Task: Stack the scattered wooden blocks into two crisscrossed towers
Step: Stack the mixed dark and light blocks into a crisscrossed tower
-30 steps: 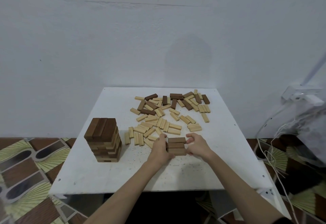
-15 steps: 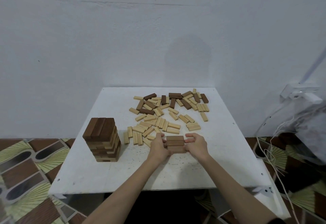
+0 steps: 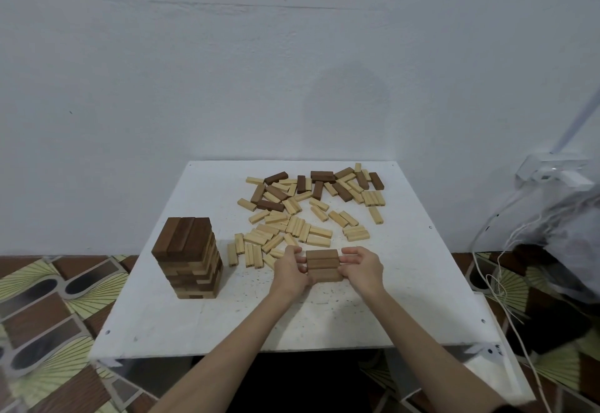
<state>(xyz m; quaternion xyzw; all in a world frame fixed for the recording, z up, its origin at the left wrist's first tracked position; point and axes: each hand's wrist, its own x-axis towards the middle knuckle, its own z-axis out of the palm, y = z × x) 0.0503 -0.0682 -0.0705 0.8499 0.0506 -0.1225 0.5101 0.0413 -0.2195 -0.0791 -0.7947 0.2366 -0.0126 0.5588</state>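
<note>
At the left of the white table (image 3: 156, 321) stands the finished tower (image 3: 187, 258), dark blocks across its top and lighter and darker layers alternating below; it looks complete, so the work in hand is judged to be the base of the second tower. To its right, the left hand (image 3: 290, 271) and right hand (image 3: 360, 268) close in on a row of three dark blocks (image 3: 324, 265) lying side by side on the table in front of the person. The left hand grips the left ends of the row, fingers curled over the far corner and thumb low at the near side; the right hand grips the right ends the same way, fingers bent around the far block and thumb tucked near the front one. Both forearms reach in from the bottom edge and meet at the row, wrists low near the table. To do this step well, the hands should squeeze evenly from both ends so the three blocks sit flush, with no gaps and their ends level, since every later layer crosses over this one. Any skew here would likely carry upward. Behind the hands, toward the far right part of the table, lies the scattered pile of blocks (image 3: 311, 208), mostly pale with some dark ones near the back.
</note>
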